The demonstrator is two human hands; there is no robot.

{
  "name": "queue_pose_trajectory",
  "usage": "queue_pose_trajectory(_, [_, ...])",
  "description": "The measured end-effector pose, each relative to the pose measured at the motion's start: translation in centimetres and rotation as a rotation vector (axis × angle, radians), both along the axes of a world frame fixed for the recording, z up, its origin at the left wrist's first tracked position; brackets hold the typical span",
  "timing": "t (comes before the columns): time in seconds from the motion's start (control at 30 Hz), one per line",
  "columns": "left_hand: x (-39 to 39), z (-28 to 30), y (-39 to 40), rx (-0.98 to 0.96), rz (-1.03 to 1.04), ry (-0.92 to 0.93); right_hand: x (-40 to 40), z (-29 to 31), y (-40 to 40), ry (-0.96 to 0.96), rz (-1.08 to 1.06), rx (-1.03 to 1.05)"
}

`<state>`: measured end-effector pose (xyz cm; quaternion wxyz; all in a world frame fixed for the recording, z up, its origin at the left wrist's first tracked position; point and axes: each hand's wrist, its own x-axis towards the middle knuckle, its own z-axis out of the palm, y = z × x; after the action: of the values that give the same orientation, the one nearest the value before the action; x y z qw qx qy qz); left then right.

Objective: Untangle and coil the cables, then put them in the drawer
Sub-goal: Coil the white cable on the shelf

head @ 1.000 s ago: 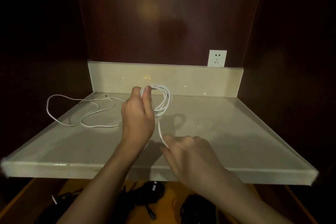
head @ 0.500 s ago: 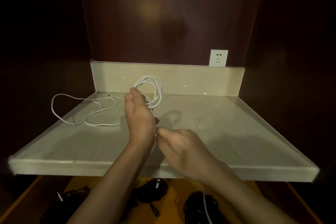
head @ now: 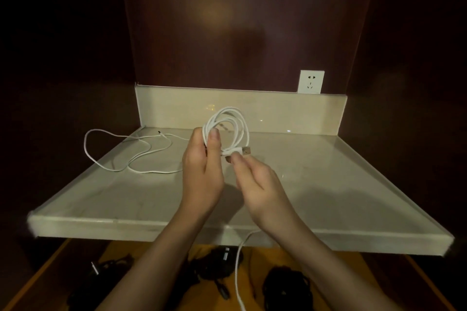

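My left hand (head: 202, 169) grips a coil of white cable (head: 236, 125) held upright above the stone counter (head: 316, 194), thumb pressed on the loops. My right hand (head: 255, 179) pinches the cable just behind its USB plug (head: 245, 151), right next to the left hand. A second white cable (head: 121, 156) lies loose in wavy loops on the counter's left side. Another stretch of white cable (head: 237, 272) hangs below the counter edge over the open wooden drawer (head: 366, 272). Which cable it belongs to is hidden by my arms.
Several coiled black cables (head: 217, 265) lie in the drawer below the counter. A white wall socket (head: 310, 81) sits above the backsplash at the right. Dark wooden walls close in the counter at the back and on both sides.
My right hand rose from near the counter's front to beside the left hand, drawing in the cable's tail, and now pinches it by the plug. The coil has gained loops.
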<state>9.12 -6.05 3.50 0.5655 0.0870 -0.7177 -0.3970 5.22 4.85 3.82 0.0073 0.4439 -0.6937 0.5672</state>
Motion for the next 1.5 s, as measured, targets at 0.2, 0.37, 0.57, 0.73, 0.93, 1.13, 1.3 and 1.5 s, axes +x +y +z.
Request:
queue_pose_trajectory(0.2, [-0.1,-0.5,0.1,-0.126,0.047,-0.015,-0.2,-0.8,-0.7,-0.006,-0.132,0.102])
queue_pose_trajectory(0.37, [-0.4,-0.1,-1.4,-0.268,0.148,-0.105,0.4,-0.6,0.0,0.152,-0.039,0.171])
queue_pose_trajectory(0.57, [0.5,0.4,-3.6,-0.604,0.091,-0.454,-1.1,2.2,2.6,0.54,0.026,0.419])
queue_pose_trajectory(0.73, [2.0,1.5,-3.4,-0.704,-0.339,-0.617,-3.2,5.4,3.8,0.581,0.188,0.376])
queue_pose_trajectory(0.93, [4.0,3.3,-2.7,-0.222,-0.773,-0.604,-4.5,4.9,3.9,0.294,0.263,0.032])
queue_pose_trajectory(1.13, [4.7,3.3,-1.8,0.129,-1.042,-0.53,-4.7,3.6,3.2,0.081,0.282,-0.191])
queue_pose_trajectory(1.3, [3.8,3.0,0.0,0.485,-1.13,-0.277,-3.9,1.2,1.6,0.054,0.164,-0.28])
queue_pose_trajectory(1.5, [2.0,2.6,1.6,0.667,-0.855,-0.052,-2.0,-1.8,0.0,0.209,-0.113,-0.084])
